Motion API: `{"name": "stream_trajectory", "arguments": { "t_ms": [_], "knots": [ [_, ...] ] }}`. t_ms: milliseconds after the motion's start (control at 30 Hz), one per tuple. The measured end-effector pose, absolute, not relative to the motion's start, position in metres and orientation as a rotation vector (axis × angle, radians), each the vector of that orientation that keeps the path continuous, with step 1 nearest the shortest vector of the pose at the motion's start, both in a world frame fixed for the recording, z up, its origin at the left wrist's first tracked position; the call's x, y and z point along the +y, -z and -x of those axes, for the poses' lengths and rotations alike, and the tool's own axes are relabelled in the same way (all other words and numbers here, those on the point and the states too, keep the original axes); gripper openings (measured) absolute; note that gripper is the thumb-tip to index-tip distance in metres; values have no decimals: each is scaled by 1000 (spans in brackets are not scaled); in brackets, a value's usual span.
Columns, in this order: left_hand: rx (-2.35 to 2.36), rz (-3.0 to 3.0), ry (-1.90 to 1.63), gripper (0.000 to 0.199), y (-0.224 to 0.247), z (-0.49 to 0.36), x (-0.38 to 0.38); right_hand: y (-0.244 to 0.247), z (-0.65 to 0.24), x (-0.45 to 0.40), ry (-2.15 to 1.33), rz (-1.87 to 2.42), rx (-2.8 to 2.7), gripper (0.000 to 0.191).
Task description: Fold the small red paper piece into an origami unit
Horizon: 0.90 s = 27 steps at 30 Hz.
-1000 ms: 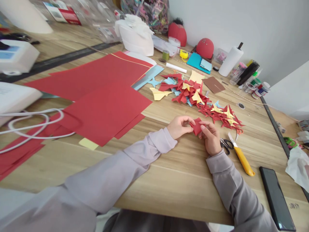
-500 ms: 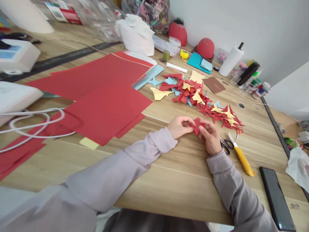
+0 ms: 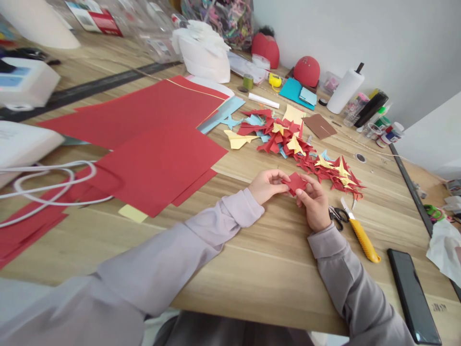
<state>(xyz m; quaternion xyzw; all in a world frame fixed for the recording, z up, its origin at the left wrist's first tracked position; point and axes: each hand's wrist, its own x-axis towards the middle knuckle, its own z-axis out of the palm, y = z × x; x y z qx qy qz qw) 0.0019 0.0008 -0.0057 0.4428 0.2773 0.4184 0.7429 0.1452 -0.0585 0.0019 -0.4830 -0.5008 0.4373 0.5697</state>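
Observation:
Between my two hands is a small folded piece of red paper (image 3: pixel 297 181), held just above the wooden table. My left hand (image 3: pixel 269 185) pinches its left edge between thumb and fingers. On the opposite side, my right hand (image 3: pixel 312 201) grips it, thumb in front and fingers partly hidden behind. Just beyond the hands lies a long heap of folded paper pieces (image 3: pixel 275 139), mostly red with some yellow and light blue ones. Black-handled scissors (image 3: pixel 338 217) and a yellow utility knife (image 3: pixel 363 240) rest to the right of my right hand.
Large red paper sheets (image 3: pixel 158 168) spread over the table's left side, with a white cable (image 3: pixel 72 204) across them. A black phone (image 3: pixel 414 295) lies at the front right. A tissue pack (image 3: pixel 203 55), a brown paper square (image 3: pixel 320 126) and several bottles stand or lie farther back.
The red paper has turned slightly in my fingers and shows a flatter, wider face. My left hand has shifted a little upward; the rest looks unchanged.

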Motion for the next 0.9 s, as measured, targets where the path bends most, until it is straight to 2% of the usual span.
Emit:
{"name": "stream_trajectory", "arguments": {
  "t_ms": [200,333,400,500,700,900],
  "knots": [
    [605,-911,-925,28,5,-2,0,-2,-145,-59,-1043,1168,-1169,48],
    [622,-937,-934,36,5,-2,1,-2,-145,-59,-1096,1178,-1160,54],
    [628,-996,-928,38,5,-2,0,-1,-145,-59,-1101,1172,-1170,48],
    [663,-1125,-948,31,5,-3,-1,2,-145,-59,-1077,1148,-1192,35],
    [753,-1322,-1025,18,9,-5,-4,4,-145,-60,-1040,1134,-1179,39],
    [746,-1497,-1086,17,12,-4,-6,6,-145,-59,-995,1194,-1184,19]
  ]
}}
